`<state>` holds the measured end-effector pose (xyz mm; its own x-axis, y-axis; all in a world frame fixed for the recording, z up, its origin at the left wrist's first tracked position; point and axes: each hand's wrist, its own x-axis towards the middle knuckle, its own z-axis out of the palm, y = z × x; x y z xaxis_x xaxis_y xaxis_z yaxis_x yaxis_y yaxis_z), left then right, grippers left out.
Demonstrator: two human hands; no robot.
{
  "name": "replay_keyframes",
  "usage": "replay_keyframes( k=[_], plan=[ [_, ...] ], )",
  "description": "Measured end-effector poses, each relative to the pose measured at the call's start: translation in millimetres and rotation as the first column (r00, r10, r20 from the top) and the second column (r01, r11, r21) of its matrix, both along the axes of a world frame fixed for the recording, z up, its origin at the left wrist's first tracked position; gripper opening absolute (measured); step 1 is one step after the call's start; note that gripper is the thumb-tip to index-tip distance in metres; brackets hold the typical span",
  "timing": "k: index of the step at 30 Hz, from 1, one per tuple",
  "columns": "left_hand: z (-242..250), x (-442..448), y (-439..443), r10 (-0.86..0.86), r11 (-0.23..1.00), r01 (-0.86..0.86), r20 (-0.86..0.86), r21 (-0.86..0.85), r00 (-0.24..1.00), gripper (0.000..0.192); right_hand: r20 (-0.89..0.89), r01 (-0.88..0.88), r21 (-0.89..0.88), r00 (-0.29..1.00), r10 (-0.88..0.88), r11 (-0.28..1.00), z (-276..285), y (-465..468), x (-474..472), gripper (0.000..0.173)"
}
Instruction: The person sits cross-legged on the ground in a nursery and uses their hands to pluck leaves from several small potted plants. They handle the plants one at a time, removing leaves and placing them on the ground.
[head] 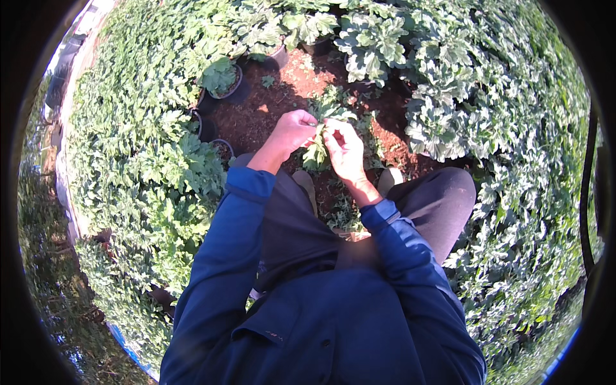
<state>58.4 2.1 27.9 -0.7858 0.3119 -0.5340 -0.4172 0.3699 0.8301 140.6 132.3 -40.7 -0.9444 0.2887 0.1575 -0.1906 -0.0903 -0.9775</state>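
Observation:
My left hand [291,132] pinches at the top of a leafy green plant [315,156] between my knees. Close by on the right, my right hand [345,151] has its thumb and fingers drawn together on the same plant's leaves. The fingertips of both hands nearly meet, and the exact stem or leaf between them is partly hidden. Broad lobed leaves show beyond the hands and below them. Whether this plant stands in a pot cannot be seen.
Reddish soil [240,120] with scattered leaf bits [268,81] lies in front. Black pots [231,86] with plants edge it on the left. Dense leafy plants [452,106] surround me on both sides. My shoes [389,180] rest on the ground near the plant.

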Motion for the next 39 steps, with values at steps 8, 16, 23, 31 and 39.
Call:
replay_keyframes(
  k=[8,16,23,31,39],
  plan=[
    [-12,2,-4,-0.019,0.999,0.026,-0.148,0.044,0.989,0.021,0.043,-0.013,-0.04,0.999,0.015,0.999,4,0,2,0.01],
    [-7,0,-1,-0.055,0.998,0.054,-0.083,-0.021,0.995,0.015,0.094,-0.027,-0.168,0.995,0.044,0.985,2,0,3,0.008],
    [1,1,4,-0.049,0.996,0.049,0.004,-0.069,0.999,0.011,0.063,-0.032,-0.134,0.997,0.04,0.991,-1,3,2,0.008],
    [-12,0,2,-0.139,0.989,0.128,-0.148,-0.079,0.979,0.004,0.193,-0.026,-0.397,0.975,0.111,0.918,-5,21,-2,0.007],
    [-4,-6,4,0.054,0.99,-0.061,0.057,0.129,0.997,0.007,0.295,0.16,-0.56,0.955,0.015,0.813,-14,38,1,0.011]
  ],
)
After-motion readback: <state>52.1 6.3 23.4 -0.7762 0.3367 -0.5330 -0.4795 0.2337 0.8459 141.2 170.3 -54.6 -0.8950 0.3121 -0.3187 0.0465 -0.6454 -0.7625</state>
